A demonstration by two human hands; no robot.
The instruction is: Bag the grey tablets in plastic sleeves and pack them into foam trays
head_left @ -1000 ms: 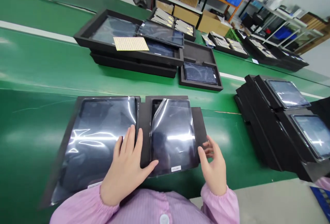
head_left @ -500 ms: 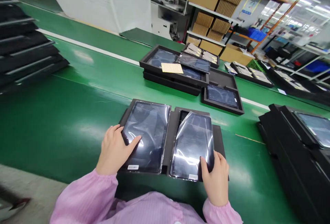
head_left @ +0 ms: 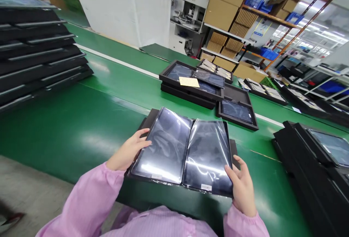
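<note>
Two dark tablets under clear film lie side by side over a black tray (head_left: pixel 233 149) on the green bench. My left hand (head_left: pixel 130 150) grips the outer edge of the left tablet (head_left: pixel 167 146), thumb on its front and fingers along the side. My right hand (head_left: pixel 242 184) holds the right tablet (head_left: pixel 208 157) by its lower right edge, thumb on the glass, forefinger raised off it. The film is loose at that tablet's top. The tablets' inner edges meet or nearly meet. White labels sit near both lower edges.
Beyond the tablets stand stacked black trays (head_left: pixel 188 97) with more tablets and a yellow sticker sheet (head_left: pixel 189 81). Another tray (head_left: pixel 255 124) holds one tablet. Tall black tray stacks rise at left (head_left: pixel 40 58) and right (head_left: pixel 300 164). The green bench (head_left: pixel 89 127) runs across.
The left tablet has shifted right across the gap toward the right tablet, covering the tray's divider. My left hand moved with it to its edge. My right hand's forefinger has lifted away.
</note>
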